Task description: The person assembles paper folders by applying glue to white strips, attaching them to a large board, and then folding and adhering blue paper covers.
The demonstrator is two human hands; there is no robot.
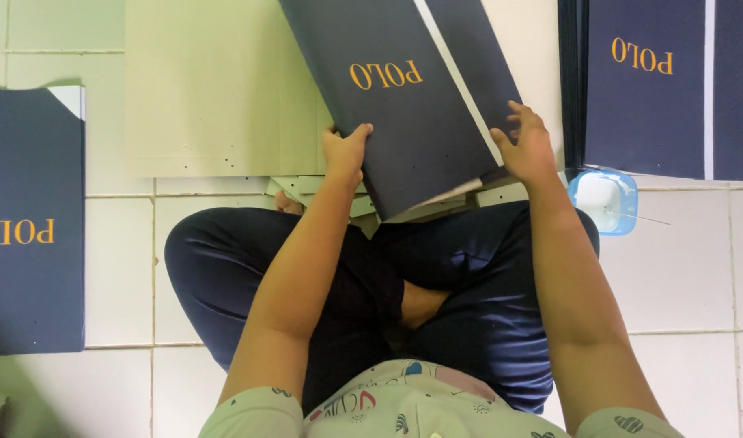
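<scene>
Both hands hold a dark navy paper bag, folded flat and tilted, in the upper middle of the frame above the person's crossed legs. Left hand pinches the bag's lower left edge, thumb on top. Right hand grips its right edge with fingers spread over a white stripe. Beneath it lies a beige cardboard sheet. A small blue-rimmed dish sits just right of the wrist. More navy bags lie at upper right and far left on the tiled floor.
</scene>
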